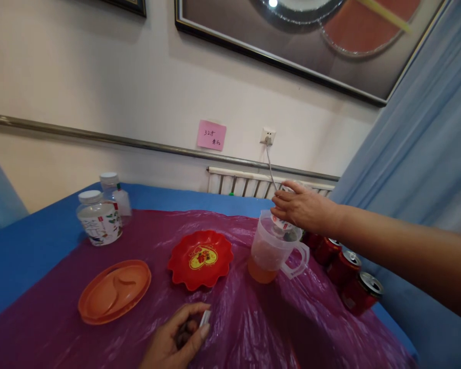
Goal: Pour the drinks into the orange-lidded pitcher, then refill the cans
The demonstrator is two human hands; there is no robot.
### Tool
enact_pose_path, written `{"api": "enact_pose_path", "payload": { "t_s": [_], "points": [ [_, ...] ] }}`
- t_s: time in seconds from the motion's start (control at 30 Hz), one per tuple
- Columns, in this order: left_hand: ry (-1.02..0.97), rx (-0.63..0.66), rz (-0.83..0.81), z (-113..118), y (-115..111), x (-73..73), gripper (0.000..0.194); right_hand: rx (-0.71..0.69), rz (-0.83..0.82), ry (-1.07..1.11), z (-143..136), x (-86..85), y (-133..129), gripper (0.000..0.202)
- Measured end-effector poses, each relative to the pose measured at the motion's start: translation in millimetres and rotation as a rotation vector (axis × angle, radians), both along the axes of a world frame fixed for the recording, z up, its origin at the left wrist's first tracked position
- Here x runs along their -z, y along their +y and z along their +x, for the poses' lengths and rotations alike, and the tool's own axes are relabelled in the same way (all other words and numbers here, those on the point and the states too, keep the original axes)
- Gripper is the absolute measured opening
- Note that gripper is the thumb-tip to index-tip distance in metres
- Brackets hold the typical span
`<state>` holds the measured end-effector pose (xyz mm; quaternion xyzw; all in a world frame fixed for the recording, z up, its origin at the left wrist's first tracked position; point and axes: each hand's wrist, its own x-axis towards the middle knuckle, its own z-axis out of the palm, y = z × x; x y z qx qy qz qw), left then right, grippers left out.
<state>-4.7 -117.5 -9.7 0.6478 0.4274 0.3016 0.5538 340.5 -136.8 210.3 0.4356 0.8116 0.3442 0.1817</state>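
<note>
My right hand (297, 205) is wrapped around a bottle (283, 223) with a white and red label, mostly hidden by the fingers. The bottle is tipped mouth down into the top of a translucent plastic measuring jug (271, 246). Amber liquid (262, 271) fills the lower part of the jug, whose handle points right. Low in the view, my left hand (180, 333) pinches a small white cap (205, 318), seen edge-on, between thumb and forefinger. It is over the purple plastic sheet, just in front of a red scalloped plate (222, 259).
An orange divided plate (115, 292) lies at the left. Two white-lidded jars (100, 220) stand behind it. Several red cans (363, 292) line the right edge beneath my forearm. A purple sheet (153, 230) covers the blue table (34, 241). A cord runs from the wall socket (268, 136).
</note>
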Motion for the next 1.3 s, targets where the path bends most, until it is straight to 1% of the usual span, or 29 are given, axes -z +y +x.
{"api": "enact_pose_path", "payload": {
  "t_s": [0.07, 0.13, 0.23, 0.3, 0.37, 0.47, 0.57, 0.67, 0.77, 0.87, 0.93, 0.97, 1.03, 1.07, 1.13, 1.2, 1.3],
  "points": [
    [0.005, 0.021, -0.005, 2, -1, -4.1, 0.049, 0.02, 0.009, -0.035, 1, -2.2, -1, 0.024],
    [0.007, 0.009, -0.008, 5, -2, -10.1, 0.048, 0.026, 0.013, -0.054, 4, -2.9, -3, 0.023],
    [0.005, 0.023, -0.025, 7, -3, -15.5, 0.048, 0.056, 0.028, -0.039, 11, -2.5, -7, 0.026],
    [-0.013, 0.029, -0.029, 8, -2, -13.3, 0.049, 0.082, 0.042, -0.01, 18, -2.2, -10, 0.03],
    [-0.027, 0.045, -0.026, 8, 1, -7.8, 0.05, 0.105, 0.061, 0.038, 25, -1.9, -14, 0.032],
    [-0.026, 0.11, -0.003, 8, 8, -1.2, 0.051, 0.16, 0.087, 0.106, 34, -1.4, -20, 0.037],
    [-0.026, 0.154, 0.025, 10, 12, -3.5, 0.051, 0.244, 0.073, 0.165, 39, -0.5, -28, 0.044],
    [-0.035, 0.175, 0.026, 14, 13, -11.6, 0.05, 0.33, 0.058, 0.259, 43, 3.7, -38, 0.052],
    [-0.047, 0.181, 0.034, 18, 12, -18.7, 0.048, 0.392, 0.091, 0.41, 49, 13.4, -48, 0.061],
    [-0.045, 0.201, 0.049, 25, 14, -25.5, 0.047, 0.465, 0.151, 0.639, 54, 24.4, -57, 0.057],
    [-0.061, 0.207, 0.067, 31, 16, -34.5, 0.046, 0.56, 0.222, 0.848, 56, 29.0, -61, 0.057],
    [-0.071, 0.208, 0.082, 35, 17, -41.2, 0.045, 0.614, 0.276, 0.956, 55, 30.2, -62, 0.058],
    [-0.087, 0.213, 0.118, 44, 21, -59.5, 0.043, 0.698, 0.41, 1.161, 50, 31.7, -65, 0.059],
    [-0.09, 0.213, 0.14, 49, 22, -70.5, 0.042, 0.712, 0.468, 1.253, 44, 32.8, -67, 0.059],
    [-0.112, 0.202, 0.183, 58, 25, -94.3, 0.043, 0.665, 0.532, 1.434, 27, 38.0, -74, 0.056],
    [-0.162, 0.178, 0.226, 67, 25, -117.7, 0.045, 0.534, 0.516, 1.611, -1, 49.7, -84, 0.055],
    [-0.268, 0.145, 0.282, 73, 20, -145.9, 0.046, 0.34, 0.345, 1.784, -52, 79.8, -98, 0.055]
  ]
}}
